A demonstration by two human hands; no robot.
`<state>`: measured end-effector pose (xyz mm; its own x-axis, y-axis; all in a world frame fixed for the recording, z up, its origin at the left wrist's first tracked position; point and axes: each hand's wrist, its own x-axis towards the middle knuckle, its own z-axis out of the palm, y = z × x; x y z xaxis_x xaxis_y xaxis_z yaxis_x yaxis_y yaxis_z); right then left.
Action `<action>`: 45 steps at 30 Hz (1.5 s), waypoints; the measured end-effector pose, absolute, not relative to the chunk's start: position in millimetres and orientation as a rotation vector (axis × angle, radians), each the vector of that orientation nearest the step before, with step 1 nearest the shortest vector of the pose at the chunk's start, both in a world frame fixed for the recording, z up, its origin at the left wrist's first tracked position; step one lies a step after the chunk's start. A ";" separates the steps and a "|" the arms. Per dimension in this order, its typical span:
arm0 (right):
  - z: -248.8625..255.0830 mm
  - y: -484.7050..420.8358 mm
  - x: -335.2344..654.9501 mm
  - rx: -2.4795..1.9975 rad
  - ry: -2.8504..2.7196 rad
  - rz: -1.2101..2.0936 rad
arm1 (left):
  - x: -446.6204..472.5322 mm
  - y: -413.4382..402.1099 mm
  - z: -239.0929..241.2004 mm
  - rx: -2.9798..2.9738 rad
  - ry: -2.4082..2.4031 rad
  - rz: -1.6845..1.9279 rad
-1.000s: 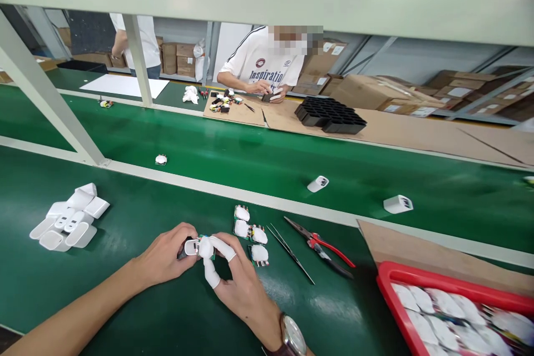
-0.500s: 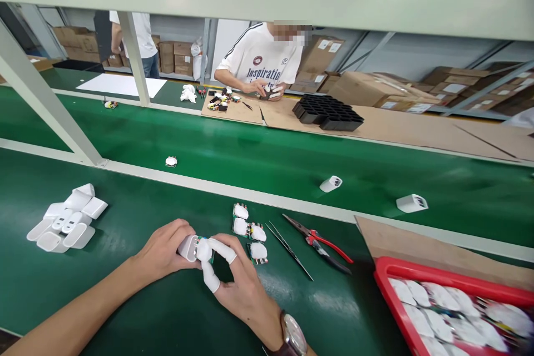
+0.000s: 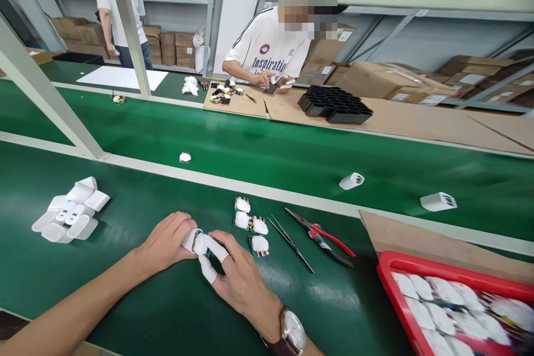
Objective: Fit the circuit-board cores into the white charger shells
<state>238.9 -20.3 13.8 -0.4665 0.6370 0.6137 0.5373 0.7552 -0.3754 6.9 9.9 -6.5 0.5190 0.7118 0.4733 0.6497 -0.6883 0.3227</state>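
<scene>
My left hand (image 3: 169, 239) is wrapped around a white plastic charger housing (image 3: 189, 240), its open end facing right. In my right hand (image 3: 242, 272), with white cots on thumb and forefinger, a small circuit board with a white pad (image 3: 201, 245) is pinched. The board sits at the mouth of the housing, partly in it; how deep is hidden by the fingers. Right of my hands lie several more padded circuit boards (image 3: 259, 226), tweezers (image 3: 291, 245) and red-and-black long-nose pliers (image 3: 320, 236).
Several white housings (image 3: 69, 212) are piled at left. A red tray (image 3: 386, 278) of padded boards stands at right. Two housings (image 3: 438, 201) and a board (image 3: 185, 157) lie on the green belt (image 3: 258, 150). Across it a co-worker (image 3: 269, 50) handles a part near black trays (image 3: 334, 104).
My right hand has brought the circuit board slightly left, closer into the housing's mouth. The parts on the belt have shifted right. The view has tilted a little.
</scene>
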 end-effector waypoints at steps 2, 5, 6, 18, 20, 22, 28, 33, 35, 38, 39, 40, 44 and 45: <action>13.3 -20.3 238.0 -0.874 -2.180 0.167 | 7.0 9.4 -6.2 2.646 1.171 0.890; 13.1 -20.4 236.7 -0.885 -2.201 0.166 | 7.6 8.1 -5.8 2.651 1.149 0.862; 13.0 -20.4 236.8 -0.887 -2.215 0.169 | 7.8 7.6 -5.9 2.650 1.140 0.849; 8.2 -20.9 229.4 -0.845 -2.289 0.211 | 12.1 -2.2 -11.3 2.156 1.147 0.742; 6.0 -20.6 224.4 -0.859 -2.306 0.236 | 11.0 -2.1 -11.0 2.119 1.143 0.743; 3.1 -20.0 221.3 -0.862 -2.254 0.292 | 9.5 -1.2 -9.7 2.093 1.124 0.755; 4.4 -17.7 219.0 -0.857 -2.227 0.427 | 7.7 0.5 -3.9 2.080 1.071 0.746; 6.6 -17.0 221.8 -0.765 -2.342 0.204 | 9.1 0.9 -2.5 2.081 1.098 0.720; 5.8 -17.0 223.4 -0.728 -2.398 0.110 | 9.6 0.9 -2.1 2.088 1.097 0.726; 5.5 -16.8 224.5 -0.740 -2.409 0.110 | 9.6 1.0 -1.6 2.099 1.088 0.733; 5.8 -16.7 224.4 -0.747 -2.390 0.136 | 9.4 1.1 -1.7 2.100 1.079 0.733; 6.3 -16.8 224.0 -0.750 -2.370 0.160 | 9.1 1.3 -1.9 2.100 1.067 0.733; 9.0 -20.4 219.6 -0.786 -2.387 0.149 | 8.7 2.7 -3.6 2.116 1.017 0.752; 9.4 -21.8 218.2 -0.807 -2.396 0.145 | 8.7 3.0 -3.8 2.118 1.012 0.757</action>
